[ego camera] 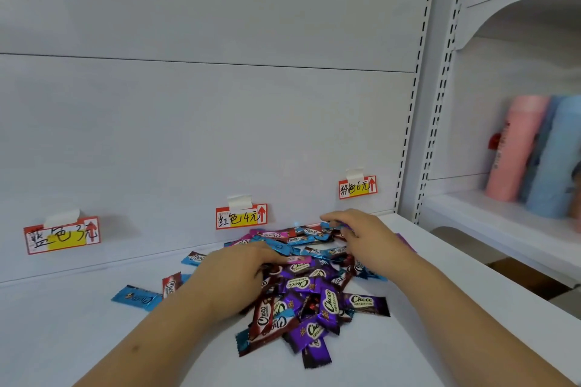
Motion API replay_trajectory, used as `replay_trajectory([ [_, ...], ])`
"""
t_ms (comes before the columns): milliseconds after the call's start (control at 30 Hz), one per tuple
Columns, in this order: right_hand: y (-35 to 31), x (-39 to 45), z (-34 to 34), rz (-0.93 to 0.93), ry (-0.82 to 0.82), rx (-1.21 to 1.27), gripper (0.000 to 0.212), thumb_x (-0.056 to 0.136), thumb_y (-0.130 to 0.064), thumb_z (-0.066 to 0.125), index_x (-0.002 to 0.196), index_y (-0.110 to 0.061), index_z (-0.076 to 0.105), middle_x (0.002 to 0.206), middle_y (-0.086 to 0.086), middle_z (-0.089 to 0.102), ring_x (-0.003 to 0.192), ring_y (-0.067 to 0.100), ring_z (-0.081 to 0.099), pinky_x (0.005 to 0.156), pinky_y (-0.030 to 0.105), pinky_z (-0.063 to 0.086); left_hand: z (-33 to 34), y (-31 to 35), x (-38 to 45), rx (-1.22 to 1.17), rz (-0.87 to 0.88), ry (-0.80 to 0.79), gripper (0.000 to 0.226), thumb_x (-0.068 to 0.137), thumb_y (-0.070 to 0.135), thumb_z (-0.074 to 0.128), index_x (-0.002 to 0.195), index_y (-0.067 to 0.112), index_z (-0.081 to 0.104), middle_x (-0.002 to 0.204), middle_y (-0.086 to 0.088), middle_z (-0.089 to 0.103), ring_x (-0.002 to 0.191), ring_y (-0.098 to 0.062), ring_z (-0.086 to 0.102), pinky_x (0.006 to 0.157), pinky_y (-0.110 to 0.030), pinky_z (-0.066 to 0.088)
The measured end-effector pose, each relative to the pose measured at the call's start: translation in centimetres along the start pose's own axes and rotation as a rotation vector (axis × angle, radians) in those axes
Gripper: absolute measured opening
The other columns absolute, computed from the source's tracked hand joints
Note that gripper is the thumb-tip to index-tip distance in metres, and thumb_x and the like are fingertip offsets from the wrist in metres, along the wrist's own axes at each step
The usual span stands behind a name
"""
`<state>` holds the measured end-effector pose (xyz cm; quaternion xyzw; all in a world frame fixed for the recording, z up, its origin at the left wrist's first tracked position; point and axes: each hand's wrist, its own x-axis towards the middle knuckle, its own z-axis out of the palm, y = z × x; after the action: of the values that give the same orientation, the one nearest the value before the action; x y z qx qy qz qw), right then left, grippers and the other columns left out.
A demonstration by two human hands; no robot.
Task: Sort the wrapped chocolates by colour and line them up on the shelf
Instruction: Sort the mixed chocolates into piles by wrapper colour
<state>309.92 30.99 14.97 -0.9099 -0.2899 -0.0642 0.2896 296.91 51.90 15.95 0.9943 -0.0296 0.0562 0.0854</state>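
Chocolates (301,286) lie heaped unsorted on shelf (78,324) under both hands: left hand (232,276) rests flat with fingers spread, right hand (361,236) pinches a blue wrapper (328,225) at its fingertips; judgement: lift singly, carry leftward beyond left hand to blue label (62,235).

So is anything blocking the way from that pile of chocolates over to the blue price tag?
Nothing visible does. The shelf between the mixed pile and the blue price tag is bare, apart from one loose blue chocolate and a red chocolate lying flat near the left hand.
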Motion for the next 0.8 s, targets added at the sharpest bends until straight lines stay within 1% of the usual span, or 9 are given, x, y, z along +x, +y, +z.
replay_trajectory([
  [67, -0.1, 0.2, 0.1, -0.015, 0.0, -0.145, 0.064, 0.093, 0.007, 0.04, 0.142, -0.032, 0.047, 0.142, -0.004, 0.047, 0.122, 0.016, 0.048, 0.099, 0.031, 0.044, 0.0, -0.2, -0.2, 0.005, -0.034, 0.079, 0.048, 0.099, 0.017, 0.04, 0.135, 0.048, 0.049, 0.146, 0.024, 0.043, 0.128, -0.004, 0.046, 0.095, -0.028, 0.049],
  [167, -0.6, 0.4, 0.7, -0.018, -0.068, -0.288, 0.071, 0.09, 0.009, 0.043, 0.148, -0.032, 0.04, 0.153, -0.005, 0.038, 0.135, 0.02, 0.037, 0.108, 0.032, 0.035, -0.1, -0.2, 0.0, -0.015, -0.067, 0.232, 0.046, 0.099, 0.014, 0.041, 0.133, 0.043, 0.051, 0.139, 0.023, 0.045, 0.119, -0.003, 0.05, 0.081, -0.021, 0.045],
  [233, -1.1, 0.3, 1.1, 0.019, -0.171, -0.202, 0.071, 0.089, 0.011, 0.042, 0.144, -0.034, 0.047, 0.152, -0.001, 0.041, 0.132, 0.021, 0.043, 0.105, 0.031, 0.042, 0.1, -0.3, 0.5, -0.008, -0.05, 0.282, 0.053, 0.098, 0.009, 0.043, 0.14, 0.041, 0.046, 0.145, 0.018, 0.041, 0.13, -0.006, 0.039, 0.097, -0.025, 0.042],
  [300, -1.5, 0.0, 0.9, 0.045, -0.206, -0.027, 0.068, 0.088, 0.013, 0.04, 0.123, -0.039, 0.066, 0.143, 0.002, 0.051, 0.121, 0.023, 0.053, 0.095, 0.036, 0.051, 0.6, -0.6, 0.8, -0.004, -0.011, 0.239, 0.064, 0.096, 0.004, 0.045, 0.147, 0.041, 0.036, 0.156, 0.015, 0.029, 0.143, -0.01, 0.022, 0.116, -0.032, 0.028],
  [400, -1.5, -0.5, -0.1, 0.059, -0.146, 0.233, 0.067, 0.078, 0.019, 0.035, 0.085, -0.033, 0.077, 0.121, 0.0, 0.066, 0.108, 0.012, 0.06, 0.084, 0.032, 0.057, 1.2, -0.7, 0.6, -0.088, -0.002, 0.033, 0.069, 0.097, 0.003, 0.043, 0.149, 0.047, 0.029, 0.161, 0.016, 0.017, 0.147, -0.008, 0.016, 0.119, -0.034, 0.026],
  [467, -1.3, -0.7, -0.5, 0.071, -0.042, 0.251, 0.063, 0.075, 0.021, 0.033, 0.089, -0.023, 0.075, 0.11, 0.0, 0.069, 0.084, -0.009, 0.062, 0.067, 0.018, 0.054, 1.0, -0.7, 0.5, -0.143, -0.031, -0.017, 0.063, 0.097, 0.003, 0.041, 0.141, 0.049, 0.041, 0.157, 0.015, 0.031, 0.14, -0.008, 0.033, 0.111, -0.033, 0.04],
  [533, -0.9, -0.6, -0.6, 0.129, 0.063, 0.253, 0.062, 0.077, 0.021, 0.033, 0.101, -0.022, 0.07, 0.113, 0.0, 0.067, 0.069, -0.012, 0.058, 0.048, 0.011, 0.037, 0.7, -0.9, 0.5, -0.22, -0.076, 0.05, 0.062, 0.094, -0.002, 0.039, 0.125, 0.049, 0.057, 0.148, 0.014, 0.044, 0.128, -0.007, 0.046, 0.101, -0.03, 0.048],
  [633, -0.1, -0.2, -0.4, 0.128, 0.168, 0.179, 0.063, 0.083, 0.017, 0.037, 0.116, -0.03, 0.065, 0.116, -0.006, 0.06, 0.09, 0.01, 0.056, 0.059, 0.022, 0.038, 0.7, -1.1, 0.5, -0.292, -0.096, 0.128, 0.059, 0.09, -0.008, 0.039, 0.102, 0.044, 0.065, 0.139, 0.012, 0.052, 0.121, -0.009, 0.051, 0.098, -0.031, 0.05],
  [800, -0.8, -0.2, -0.1, 0.009, 0.09, 0.163, 0.063, 0.086, 0.014, 0.036, 0.113, -0.035, 0.065, 0.112, -0.009, 0.057, 0.104, 0.011, 0.053, 0.077, 0.024, 0.044, 0.7, -1.0, 0.5, -0.303, -0.058, 0.292, 0.055, 0.085, -0.013, 0.043, 0.074, 0.038, 0.063, 0.119, 0.016, 0.052, 0.121, -0.005, 0.043, 0.107, -0.029, 0.038],
])
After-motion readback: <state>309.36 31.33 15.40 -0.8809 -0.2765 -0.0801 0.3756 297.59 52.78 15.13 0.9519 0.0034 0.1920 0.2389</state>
